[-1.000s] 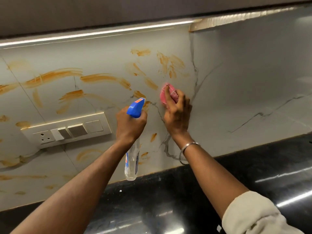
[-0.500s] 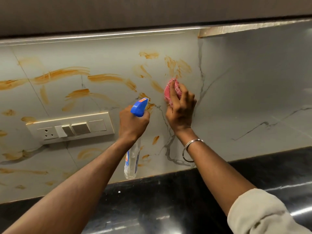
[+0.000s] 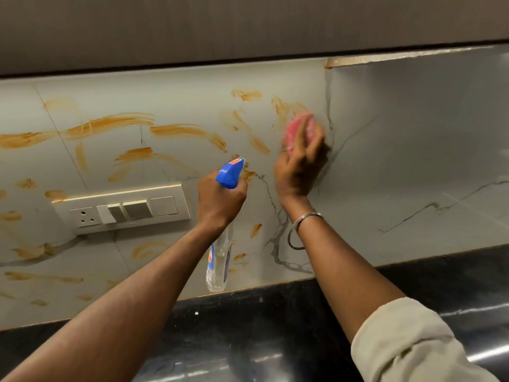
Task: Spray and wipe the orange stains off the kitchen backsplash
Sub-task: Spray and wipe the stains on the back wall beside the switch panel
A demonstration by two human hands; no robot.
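The pale marble backsplash (image 3: 413,150) carries several orange stains (image 3: 179,130) across its left and middle parts. My left hand (image 3: 220,199) grips a clear spray bottle (image 3: 219,266) by its blue trigger head, nozzle facing the wall. My right hand (image 3: 301,161) presses a pink scrubber (image 3: 298,128) against the wall at the right edge of the stains, and it is blurred by motion. The wall to the right of that hand shows only grey veins.
A cream switch plate with a socket (image 3: 121,210) sits on the wall left of my left hand. A dark cabinet (image 3: 248,26) overhangs the wall. The glossy black countertop (image 3: 275,334) runs along the bottom. A metal bangle (image 3: 303,219) rings my right wrist.
My right hand has slid the pink scrubber upward along the wall into the upper right stains. My left hand with the bottle has held its place.
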